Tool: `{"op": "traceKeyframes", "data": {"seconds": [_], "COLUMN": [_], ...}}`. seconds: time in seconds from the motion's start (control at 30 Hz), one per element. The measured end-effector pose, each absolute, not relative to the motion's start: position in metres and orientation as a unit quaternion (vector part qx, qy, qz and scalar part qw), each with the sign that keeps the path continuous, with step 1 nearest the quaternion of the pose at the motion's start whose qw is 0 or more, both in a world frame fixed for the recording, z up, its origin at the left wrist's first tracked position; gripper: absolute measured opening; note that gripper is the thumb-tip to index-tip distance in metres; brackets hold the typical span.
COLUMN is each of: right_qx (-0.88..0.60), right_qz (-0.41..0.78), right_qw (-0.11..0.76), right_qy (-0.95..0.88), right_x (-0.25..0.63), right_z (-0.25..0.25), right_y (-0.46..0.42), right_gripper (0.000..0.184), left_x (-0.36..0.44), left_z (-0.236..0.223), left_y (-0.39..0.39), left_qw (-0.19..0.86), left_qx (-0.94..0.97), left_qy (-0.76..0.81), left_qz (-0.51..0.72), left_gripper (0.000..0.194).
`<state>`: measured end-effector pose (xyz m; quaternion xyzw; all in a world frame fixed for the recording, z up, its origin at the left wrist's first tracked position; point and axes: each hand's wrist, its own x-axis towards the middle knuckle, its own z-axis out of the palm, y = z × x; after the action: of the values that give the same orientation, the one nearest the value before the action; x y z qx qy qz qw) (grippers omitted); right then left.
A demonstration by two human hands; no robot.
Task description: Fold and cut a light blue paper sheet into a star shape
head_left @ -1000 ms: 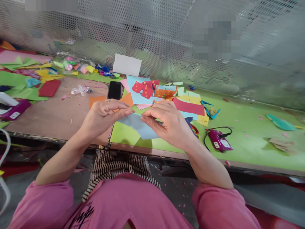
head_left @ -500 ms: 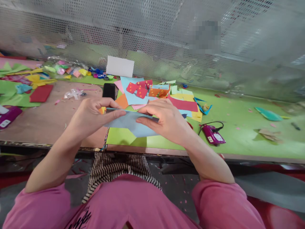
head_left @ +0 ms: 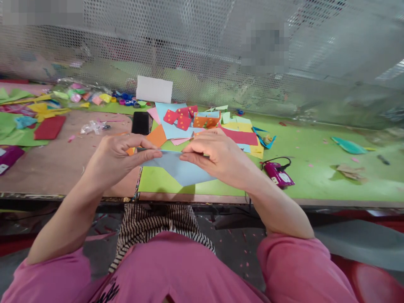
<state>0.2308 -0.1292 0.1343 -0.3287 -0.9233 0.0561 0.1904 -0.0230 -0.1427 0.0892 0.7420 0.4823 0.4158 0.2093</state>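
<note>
A folded light blue paper sheet [head_left: 181, 170] hangs in the air above the near table edge, its lower corner pointing down. My left hand [head_left: 118, 155] pinches its top fold at the left end. Along the same fold, my right hand [head_left: 217, 158] pinches from the right, the fingertips of both hands nearly meeting in the middle. Both hands are closed on the paper. Under it lies a lime green sheet [head_left: 158, 181] on the table.
Behind my hands lie a black phone [head_left: 140, 122], a pile of coloured paper pieces with red dotted squares [head_left: 178, 118], and a white card [head_left: 154, 89] against the perforated metal screen. A purple glue gun [head_left: 277, 173] with a black cord sits to the right. Paper scraps cover the far left.
The blue paper has been flattened along its top fold and my fingertips have slid together toward the middle. The view has shifted slightly.
</note>
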Motion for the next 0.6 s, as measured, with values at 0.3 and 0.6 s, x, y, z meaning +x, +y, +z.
{"op": "traceKeyframes", "data": {"seconds": [0.3,0.6], "right_qx": [-0.313,-0.303], "right_qz": [0.027,-0.028], "right_qw": [0.177,0.211], "right_qy": [-0.933,-0.929], "right_x": [0.227,0.223], "right_z": [0.133,0.135], "right_y": [-0.133,-0.142], "right_gripper": [0.052,0.038], "left_x": [-0.018,-0.012], "left_z": [0.087,0.102], "left_y": [-0.148,-0.154], "left_qw": [0.149,0.153], "left_qx": [0.786,0.791], "left_qy": [0.418,0.423], "left_qz": [0.429,0.415], "left_gripper": [0.028,0.021]}}
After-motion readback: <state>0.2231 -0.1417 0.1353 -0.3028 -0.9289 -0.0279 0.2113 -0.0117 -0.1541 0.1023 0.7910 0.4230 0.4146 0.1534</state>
